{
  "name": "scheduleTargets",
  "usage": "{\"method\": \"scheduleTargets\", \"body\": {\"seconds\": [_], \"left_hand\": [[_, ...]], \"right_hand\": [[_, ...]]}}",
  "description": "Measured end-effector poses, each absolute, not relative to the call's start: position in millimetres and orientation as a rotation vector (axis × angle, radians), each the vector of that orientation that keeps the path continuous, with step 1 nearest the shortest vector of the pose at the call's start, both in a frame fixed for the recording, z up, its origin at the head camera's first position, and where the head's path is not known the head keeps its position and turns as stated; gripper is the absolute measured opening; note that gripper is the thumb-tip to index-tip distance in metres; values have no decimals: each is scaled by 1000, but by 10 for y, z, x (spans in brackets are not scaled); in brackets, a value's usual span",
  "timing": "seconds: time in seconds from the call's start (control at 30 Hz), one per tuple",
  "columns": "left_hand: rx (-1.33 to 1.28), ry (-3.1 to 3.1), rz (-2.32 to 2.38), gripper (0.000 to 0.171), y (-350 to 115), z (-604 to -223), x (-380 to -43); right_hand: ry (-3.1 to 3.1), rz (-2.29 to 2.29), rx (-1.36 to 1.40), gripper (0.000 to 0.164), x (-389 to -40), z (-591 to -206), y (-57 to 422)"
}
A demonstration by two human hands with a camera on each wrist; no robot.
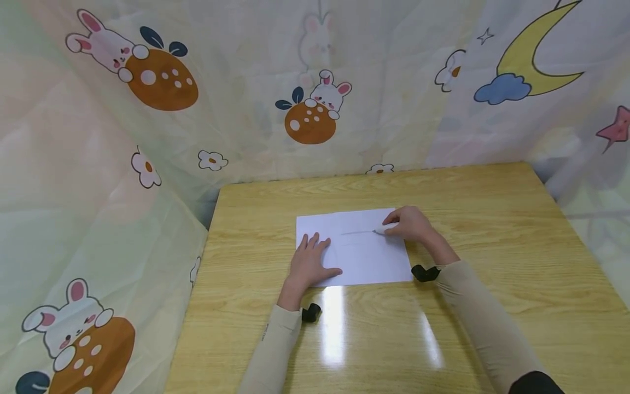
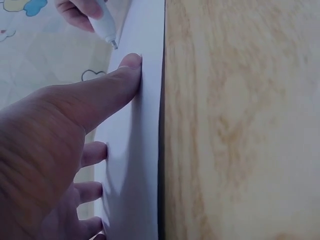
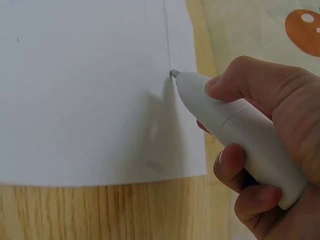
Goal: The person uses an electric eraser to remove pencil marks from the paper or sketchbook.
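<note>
1. The right hand (image 1: 415, 224) is gripping a white pen-shaped tool (image 3: 245, 131), fingers curling snugly round its thick barrel with no slack showing.
2. Here's the key relation: from the head view, the barrel is lying on a rough 3-to-9 o'clock axis, its metal tip (image 3: 174, 73) pointing towards 9.
3. That tip is meeting 1 end of a thin grey line (image 1: 356, 233), which is running away towards 9 o'clock; it appears to be touching the sheet.
4. Over at 8 o'clock from the tip, the left hand (image 1: 309, 262) is resting on the white paper (image 1: 379, 262), fingers spreading wide, gripping nothing, thumb pointing towards 3.
5. The right hand is sitting nearer the tip, at 3 o'clock, over the paper's edge.
6. Beneath it all, the wood-grain table (image 1: 492, 230) is supporting the sheet, and a rabbit-print curtain (image 1: 236, 82) is hanging at 12 o'clock.
</note>
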State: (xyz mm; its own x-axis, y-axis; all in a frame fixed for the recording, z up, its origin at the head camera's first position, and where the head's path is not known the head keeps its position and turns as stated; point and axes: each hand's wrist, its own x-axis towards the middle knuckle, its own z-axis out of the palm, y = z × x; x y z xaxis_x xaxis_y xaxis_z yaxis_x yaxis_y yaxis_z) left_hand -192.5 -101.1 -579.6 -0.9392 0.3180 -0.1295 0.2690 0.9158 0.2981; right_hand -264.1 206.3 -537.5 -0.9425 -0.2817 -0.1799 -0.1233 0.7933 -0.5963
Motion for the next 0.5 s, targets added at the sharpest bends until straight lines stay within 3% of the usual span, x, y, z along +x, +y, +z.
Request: {"method": "scheduleTargets", "body": {"seconds": [0.5], "left_hand": [[457, 2914, 422, 91, -1009, -5774, -1914]], "right_hand": [[2738, -889, -327, 22, -2618, -5393, 2101]]}}
